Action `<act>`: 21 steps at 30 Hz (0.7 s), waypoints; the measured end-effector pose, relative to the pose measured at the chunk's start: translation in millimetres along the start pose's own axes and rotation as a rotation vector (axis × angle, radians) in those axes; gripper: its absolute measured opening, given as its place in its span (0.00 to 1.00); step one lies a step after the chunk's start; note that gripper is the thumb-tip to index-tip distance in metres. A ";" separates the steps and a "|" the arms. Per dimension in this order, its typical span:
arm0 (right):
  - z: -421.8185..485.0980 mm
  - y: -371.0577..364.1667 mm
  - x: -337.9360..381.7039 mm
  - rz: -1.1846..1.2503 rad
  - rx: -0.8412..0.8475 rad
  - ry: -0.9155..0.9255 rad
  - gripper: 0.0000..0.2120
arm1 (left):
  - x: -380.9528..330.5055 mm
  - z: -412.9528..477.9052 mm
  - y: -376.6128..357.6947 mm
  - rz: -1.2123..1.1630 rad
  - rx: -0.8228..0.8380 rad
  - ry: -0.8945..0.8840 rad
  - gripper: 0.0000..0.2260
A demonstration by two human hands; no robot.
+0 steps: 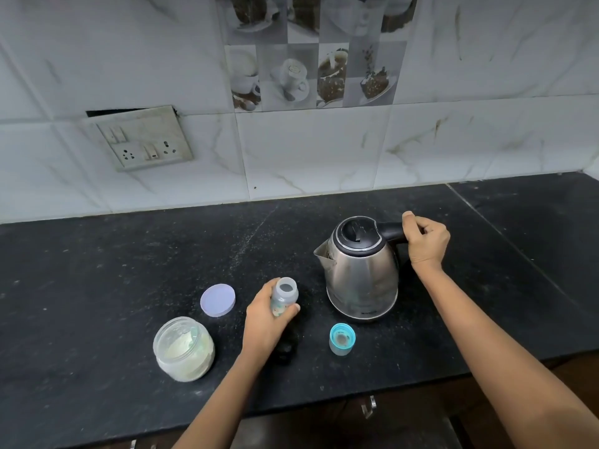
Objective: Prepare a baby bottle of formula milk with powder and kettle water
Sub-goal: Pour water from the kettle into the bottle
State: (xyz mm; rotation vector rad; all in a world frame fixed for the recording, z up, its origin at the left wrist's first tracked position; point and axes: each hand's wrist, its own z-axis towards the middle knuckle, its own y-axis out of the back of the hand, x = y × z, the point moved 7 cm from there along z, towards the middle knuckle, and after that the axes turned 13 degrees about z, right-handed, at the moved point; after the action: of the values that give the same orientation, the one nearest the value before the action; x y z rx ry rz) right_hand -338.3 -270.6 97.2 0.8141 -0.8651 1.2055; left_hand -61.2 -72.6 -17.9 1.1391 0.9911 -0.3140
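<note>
Preparation of formula on black countertop (97,286).
Nearest at left stands the open powder jar (183,350), at right the blue teat cap (342,339). Between them the left hand (264,322) grips the uncapped baby bottle (284,296), and a lilac lid (217,300) lies left of it. Farther right, the right hand (426,239) holds the handle of the steel kettle (359,270).

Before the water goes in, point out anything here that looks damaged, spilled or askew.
The socket plate on the wall sits crooked, a dark gap open above its top edge. Pale specks dust the black counter left of the kettle. Nothing else stands out.
</note>
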 end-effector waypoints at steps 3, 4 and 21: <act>3.9 -10.8 6.3 -0.032 0.046 0.029 0.24 | 3.3 9.1 3.4 0.029 -0.008 0.010 0.24; 5.0 -14.5 8.1 -0.046 0.059 0.038 0.24 | 4.7 11.5 4.1 0.039 -0.007 0.014 0.24; 1.1 -63.8 43.6 -0.135 0.214 0.135 0.19 | 2.1 24.7 13.2 0.098 -0.039 0.000 0.27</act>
State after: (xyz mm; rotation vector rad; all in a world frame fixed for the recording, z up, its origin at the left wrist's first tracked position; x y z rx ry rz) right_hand -269.7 -263.7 132.1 0.9360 -0.5682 1.2310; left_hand -39.0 -87.7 -9.7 1.1481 0.9339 -0.2154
